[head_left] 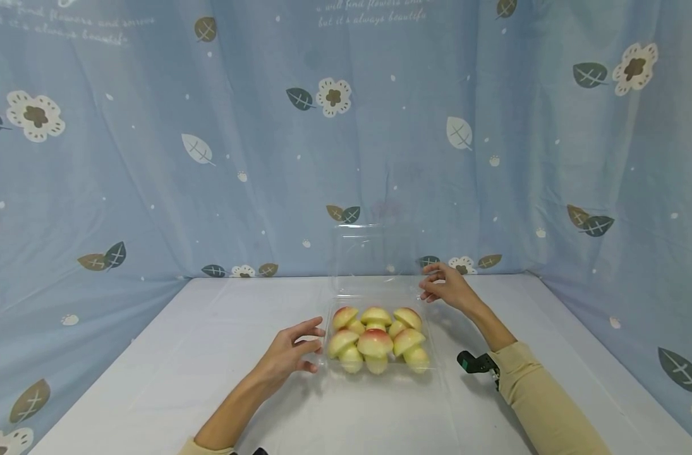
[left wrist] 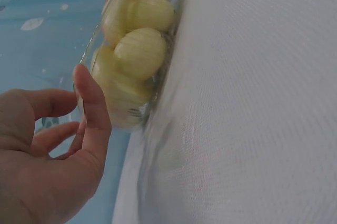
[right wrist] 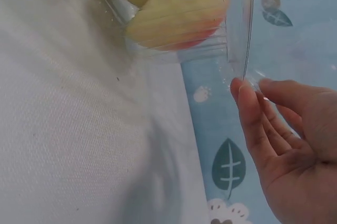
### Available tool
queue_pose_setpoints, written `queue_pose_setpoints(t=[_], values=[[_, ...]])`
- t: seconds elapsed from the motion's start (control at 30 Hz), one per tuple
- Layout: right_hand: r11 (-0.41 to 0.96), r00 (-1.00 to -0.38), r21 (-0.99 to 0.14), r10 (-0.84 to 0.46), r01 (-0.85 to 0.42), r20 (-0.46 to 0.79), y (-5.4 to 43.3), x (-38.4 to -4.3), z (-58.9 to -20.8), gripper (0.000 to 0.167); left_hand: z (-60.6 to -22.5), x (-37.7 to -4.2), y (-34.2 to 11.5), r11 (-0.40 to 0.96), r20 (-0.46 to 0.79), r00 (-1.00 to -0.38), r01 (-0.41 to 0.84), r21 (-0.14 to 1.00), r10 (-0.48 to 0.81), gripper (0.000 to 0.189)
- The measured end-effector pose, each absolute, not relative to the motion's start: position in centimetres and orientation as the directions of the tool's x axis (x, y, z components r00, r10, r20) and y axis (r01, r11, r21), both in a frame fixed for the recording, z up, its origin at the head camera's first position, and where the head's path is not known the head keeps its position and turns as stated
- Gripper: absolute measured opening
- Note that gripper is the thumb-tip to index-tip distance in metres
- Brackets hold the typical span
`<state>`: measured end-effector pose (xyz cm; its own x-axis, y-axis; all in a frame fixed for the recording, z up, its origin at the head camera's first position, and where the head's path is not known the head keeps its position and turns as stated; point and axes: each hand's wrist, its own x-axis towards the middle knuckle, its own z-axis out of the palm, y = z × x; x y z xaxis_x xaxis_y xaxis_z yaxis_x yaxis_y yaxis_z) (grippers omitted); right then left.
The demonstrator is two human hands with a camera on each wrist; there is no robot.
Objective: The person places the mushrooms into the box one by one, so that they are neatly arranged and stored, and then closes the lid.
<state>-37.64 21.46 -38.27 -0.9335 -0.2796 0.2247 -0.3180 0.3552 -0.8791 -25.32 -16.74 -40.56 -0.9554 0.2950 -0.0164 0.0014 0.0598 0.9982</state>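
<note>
A clear plastic clamshell box stands on the table with its lid raised at the back. Inside lie several pale yellow, mushroom-shaped pieces with red-tinted caps, in two rows. My left hand is beside the box's left side, fingers spread around the rim; in the left wrist view its fingertips meet the edge, and a firm grip is not evident. At the lid's right edge, my right hand pinches the thin plastic between thumb and fingers.
White cloth covers the table. Behind it and at both sides hangs a blue curtain with leaves and flowers. A black device is by the right sleeve.
</note>
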Motion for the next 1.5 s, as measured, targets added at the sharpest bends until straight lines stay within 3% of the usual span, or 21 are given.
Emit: queue_pose_setpoints(t=[0.27, 0.53, 0.9, 1.27, 1.5], values=[[0.355, -0.928, -0.870, -0.269, -0.343, 0.256, 21.4, -37.5, -38.1, 0.044, -40.1, -25.0, -16.5, 0.063, -0.031, -0.954, -0.013, 0.998, 0.298, 0.063], [0.319, -0.904, -0.861, -0.300, -0.396, 0.305, 21.3, -37.1, -37.7, 0.027, -40.4, -25.2, -16.6, -0.002, 0.012, -0.959, 0.012, 1.000, 0.282, 0.063], [0.306, -0.867, -0.836, -0.367, -0.455, 0.337, 21.8, -36.7, -37.6, 0.017, -40.6, -25.5, -16.3, -0.066, 0.003, -0.981, -0.010, 0.998, 0.192, 0.056], [0.375, -0.865, -0.804, -0.393, -0.461, 0.312, 22.9, -35.7, -37.6, 0.016, -40.4, -25.6, -16.5, -0.078, -0.038, -0.971, -0.058, 0.995, 0.236, 0.063], [0.403, -0.860, -0.791, -0.424, -0.460, 0.283, 23.6, -34.9, -36.9, 0.026, -40.3, -25.7, -16.4, -0.094, -0.061, -0.976, -0.083, 0.992, 0.210, 0.067]])
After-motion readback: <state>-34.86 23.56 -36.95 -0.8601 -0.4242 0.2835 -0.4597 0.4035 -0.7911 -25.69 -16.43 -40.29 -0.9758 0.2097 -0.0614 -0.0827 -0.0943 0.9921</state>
